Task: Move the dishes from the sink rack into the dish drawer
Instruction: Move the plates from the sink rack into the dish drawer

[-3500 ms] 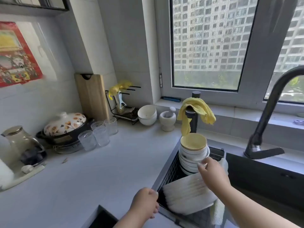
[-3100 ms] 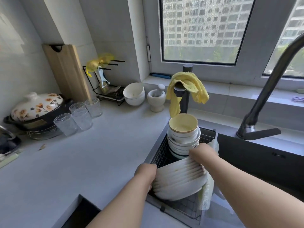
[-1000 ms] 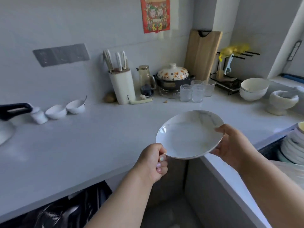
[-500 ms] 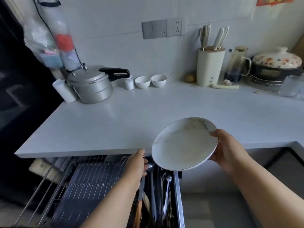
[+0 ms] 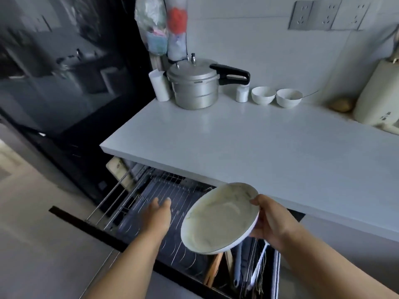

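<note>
A white marbled plate hangs tilted over the pulled-out dish drawer, a wire rack under the white counter. My right hand grips the plate's right rim, thumb on top. My left hand is off the plate, reaching down over the wire rack with fingers straight and holding nothing. The sink rack is out of view.
The drawer's right compartment holds utensils and wooden handles. On the counter stand a pressure cooker, two small white bowls and a cream knife block. A dark fridge stands at the left.
My view has swung left and down to the open drawer. My left hand has let go of the plate and reached over the rack; my right hand carries the plate lower.
</note>
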The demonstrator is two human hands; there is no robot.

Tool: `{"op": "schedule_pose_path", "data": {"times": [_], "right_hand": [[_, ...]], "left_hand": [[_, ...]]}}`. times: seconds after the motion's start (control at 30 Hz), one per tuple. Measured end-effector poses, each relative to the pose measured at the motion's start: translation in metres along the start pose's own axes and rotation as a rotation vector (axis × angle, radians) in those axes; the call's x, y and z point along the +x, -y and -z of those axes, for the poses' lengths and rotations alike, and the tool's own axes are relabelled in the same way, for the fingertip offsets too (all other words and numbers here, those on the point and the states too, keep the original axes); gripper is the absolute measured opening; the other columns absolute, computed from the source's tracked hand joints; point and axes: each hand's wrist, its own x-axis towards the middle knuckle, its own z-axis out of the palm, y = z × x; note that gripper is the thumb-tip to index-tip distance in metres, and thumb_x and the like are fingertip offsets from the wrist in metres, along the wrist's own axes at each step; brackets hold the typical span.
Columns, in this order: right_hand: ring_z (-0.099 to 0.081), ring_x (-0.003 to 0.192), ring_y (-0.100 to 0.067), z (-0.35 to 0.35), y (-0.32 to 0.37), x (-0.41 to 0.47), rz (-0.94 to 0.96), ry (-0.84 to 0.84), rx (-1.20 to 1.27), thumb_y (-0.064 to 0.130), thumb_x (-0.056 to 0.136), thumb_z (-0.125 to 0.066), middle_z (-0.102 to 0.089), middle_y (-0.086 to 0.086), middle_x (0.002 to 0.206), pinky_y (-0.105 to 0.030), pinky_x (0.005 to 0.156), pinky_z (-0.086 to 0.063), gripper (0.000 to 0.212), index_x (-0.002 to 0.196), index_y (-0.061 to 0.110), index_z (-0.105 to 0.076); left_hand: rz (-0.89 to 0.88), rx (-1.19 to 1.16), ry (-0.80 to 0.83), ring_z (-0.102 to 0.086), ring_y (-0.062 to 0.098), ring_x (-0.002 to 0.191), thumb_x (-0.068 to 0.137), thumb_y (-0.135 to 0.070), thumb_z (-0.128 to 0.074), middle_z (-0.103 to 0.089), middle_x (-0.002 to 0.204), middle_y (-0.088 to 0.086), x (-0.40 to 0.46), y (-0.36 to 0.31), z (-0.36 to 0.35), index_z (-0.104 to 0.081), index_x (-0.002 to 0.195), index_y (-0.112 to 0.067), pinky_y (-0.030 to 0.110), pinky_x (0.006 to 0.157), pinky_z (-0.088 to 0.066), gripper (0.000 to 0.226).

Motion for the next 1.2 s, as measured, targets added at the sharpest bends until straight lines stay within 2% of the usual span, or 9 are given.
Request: {"op": "schedule_pose_path", "data": {"times": [0.1,0.2,0.3,0.53,0.7,0.83,0.9,1.03,1.2], "right_hand": [[-0.065,0.073,-0.033,-0.022,-0.007,0.014,-0.065,0.066,-0.049,0.015,0.093,-0.047,-0.067,-0.019,0.084,-0.046,0.073,-0.057,0.022,0.103,0.002,-0.063],[-0.064,0.07,-0.034,-0.044,-0.016,0.024,-0.14,0.1,-0.078,0.015,0.095,-0.047,-0.064,-0.02,0.079,-0.044,0.066,-0.057,0.018,0.098,0.002,-0.06],[-0.062,0.07,-0.035,-0.068,-0.025,0.034,-0.218,0.119,-0.096,0.015,0.096,-0.048,-0.061,-0.021,0.08,-0.047,0.073,-0.054,0.015,0.093,0.003,-0.056],[-0.066,0.07,-0.035,-0.136,-0.049,0.079,-0.291,0.082,-0.16,0.016,0.095,-0.055,-0.065,-0.025,0.085,-0.04,0.06,-0.056,0.019,0.101,-0.002,-0.054],[-0.059,0.058,-0.025,-0.205,-0.067,0.133,-0.263,0.033,-0.24,0.014,0.094,-0.058,-0.063,-0.016,0.072,-0.033,0.054,-0.05,0.013,0.097,0.001,-0.058],[-0.06,0.046,-0.021,-0.257,-0.084,0.185,-0.245,-0.026,-0.261,0.011,0.093,-0.06,-0.064,-0.016,0.077,-0.025,0.041,-0.05,0.01,0.1,0.005,-0.056],[-0.061,0.046,-0.021,-0.281,-0.09,0.211,-0.241,-0.066,-0.266,0.012,0.092,-0.062,-0.065,-0.016,0.081,-0.024,0.04,-0.051,0.014,0.103,0.005,-0.057],[-0.064,0.052,-0.024,-0.318,-0.097,0.255,-0.226,-0.12,-0.301,0.015,0.09,-0.063,-0.067,-0.018,0.091,-0.028,0.045,-0.057,0.025,0.112,0.004,-0.056],[-0.065,0.05,-0.021,-0.349,-0.098,0.297,-0.192,-0.163,-0.389,0.019,0.089,-0.063,-0.067,-0.015,0.101,-0.028,0.046,-0.057,0.05,0.136,0.011,-0.047]], "left_hand": [[0.024,0.027,-0.09,-0.04,0.033,0.135,0.097,-0.04,-0.042,-0.043,0.148,0.014,0.006,0.017,0.016,-0.043,0.142,-0.01,0.049,0.11,-0.033,0.054],[0.048,0.063,-0.115,-0.039,0.033,0.136,0.094,-0.044,-0.041,-0.043,0.148,0.014,0.007,0.032,0.032,-0.041,0.143,-0.007,0.048,0.112,-0.031,0.061],[0.037,0.128,-0.172,-0.048,0.037,0.124,0.081,-0.054,-0.034,-0.054,0.135,0.02,0.016,0.048,0.05,-0.051,0.132,-0.002,0.05,0.106,-0.037,0.075],[0.036,0.334,-0.169,-0.026,0.029,0.143,0.095,-0.049,-0.033,-0.032,0.155,0.011,0.069,0.094,0.099,-0.036,0.147,-0.011,0.045,0.117,-0.02,0.065],[-0.056,0.493,-0.145,-0.022,0.026,0.145,0.098,-0.041,-0.04,-0.03,0.156,0.011,0.126,0.114,0.13,-0.03,0.15,-0.01,0.044,0.117,-0.014,0.061],[-0.171,0.614,-0.109,-0.017,0.023,0.147,0.098,-0.041,-0.04,-0.027,0.157,0.01,0.165,0.129,0.146,-0.028,0.15,-0.011,0.041,0.118,-0.011,0.062],[-0.225,0.663,-0.075,-0.014,0.021,0.148,0.096,-0.047,-0.035,-0.024,0.159,0.007,0.186,0.138,0.152,-0.025,0.151,-0.012,0.041,0.118,-0.008,0.066],[-0.324,0.732,-0.038,-0.016,0.021,0.148,0.075,-0.059,-0.003,-0.027,0.158,0.007,0.212,0.151,0.162,-0.028,0.151,-0.013,0.043,0.119,-0.01,0.092],[-0.406,0.771,-0.04,-0.038,0.025,0.139,0.084,-0.054,-0.017,-0.045,0.148,0.009,0.231,0.163,0.168,-0.041,0.144,-0.01,0.048,0.114,-0.026,0.079]]}}
